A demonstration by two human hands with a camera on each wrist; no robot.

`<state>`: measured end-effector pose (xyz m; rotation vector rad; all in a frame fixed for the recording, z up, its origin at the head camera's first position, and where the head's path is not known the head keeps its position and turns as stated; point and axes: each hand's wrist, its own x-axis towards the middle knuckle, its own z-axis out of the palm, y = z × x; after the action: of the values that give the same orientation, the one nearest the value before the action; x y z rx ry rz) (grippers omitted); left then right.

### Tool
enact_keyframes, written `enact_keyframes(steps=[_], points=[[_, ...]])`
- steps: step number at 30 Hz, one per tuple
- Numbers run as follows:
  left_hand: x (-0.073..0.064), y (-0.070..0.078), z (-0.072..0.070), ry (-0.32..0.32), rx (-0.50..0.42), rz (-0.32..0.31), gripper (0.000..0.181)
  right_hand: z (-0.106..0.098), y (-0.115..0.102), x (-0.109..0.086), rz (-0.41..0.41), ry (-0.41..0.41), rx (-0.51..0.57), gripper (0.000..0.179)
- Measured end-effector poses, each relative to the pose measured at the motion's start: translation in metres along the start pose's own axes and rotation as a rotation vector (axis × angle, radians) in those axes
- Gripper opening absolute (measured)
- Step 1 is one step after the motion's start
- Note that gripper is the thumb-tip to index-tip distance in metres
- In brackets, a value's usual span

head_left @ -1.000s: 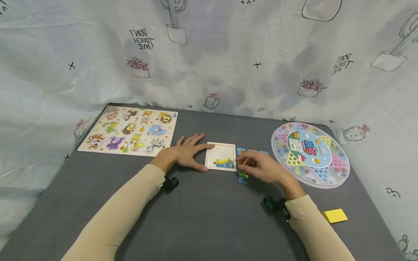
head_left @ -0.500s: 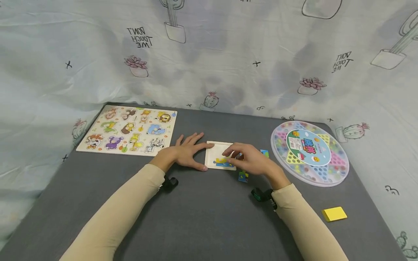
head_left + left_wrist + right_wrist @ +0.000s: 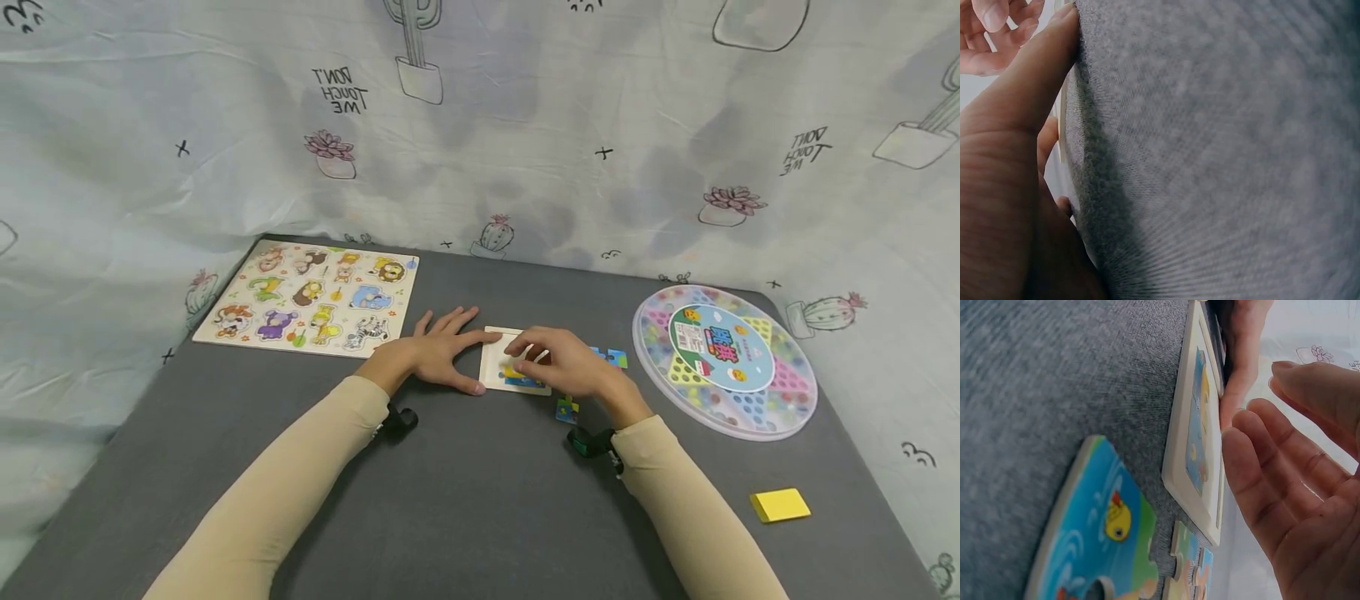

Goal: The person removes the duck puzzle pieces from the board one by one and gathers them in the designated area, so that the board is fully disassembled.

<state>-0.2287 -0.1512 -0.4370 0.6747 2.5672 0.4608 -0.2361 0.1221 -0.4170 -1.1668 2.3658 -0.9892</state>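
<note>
A small pale puzzle tray point(image 3: 491, 367) lies flat, with joined blue and yellow jigsaw pieces point(image 3: 1195, 437) along its near side. My left hand point(image 3: 438, 354) lies spread at the tray's left, thumb and index finger touching its edge. Over the tray hovers my right hand point(image 3: 566, 364), fingers loosely bent and apart. Nothing shows between its fingers in the right wrist view. Loose jigsaw pieces lie right of the tray: one blue and green point(image 3: 567, 409) nearer me, others point(image 3: 617, 358) farther back. The right hand hides part of the tray and perhaps more pieces.
An animal puzzle board point(image 3: 315, 300) lies at the back left of the grey table point(image 3: 450, 517). To the right sits a round Chinese checkers set point(image 3: 723, 362). Nearer me on the right is a yellow block-shaped object point(image 3: 780, 505). A printed cloth point(image 3: 540, 108) hangs behind.
My right hand has moved left from the loose pieces to above the tray. The left hand has kept its place at the tray's edge. The head view has shifted slightly.
</note>
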Motion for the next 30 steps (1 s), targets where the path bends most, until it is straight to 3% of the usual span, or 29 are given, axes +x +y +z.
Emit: enact_keyframes(steps=[8,20,30], points=[[0.0104,-0.0074,0.0084,0.008,-0.012,-0.014,0.096,-0.0007,0.0039,-0.0023,0.032,0.001,-0.006,0.027],[0.0025,-0.0035,0.0001,-0.01,-0.009,-0.023,0.097,0.0013,0.006,0.0017,0.015,-0.078,0.039,0.032],[0.0095,-0.0085,0.0054,-0.008,0.005,-0.024,0.098,0.0055,0.0065,-0.0007,0.012,-0.102,0.061,0.042]])
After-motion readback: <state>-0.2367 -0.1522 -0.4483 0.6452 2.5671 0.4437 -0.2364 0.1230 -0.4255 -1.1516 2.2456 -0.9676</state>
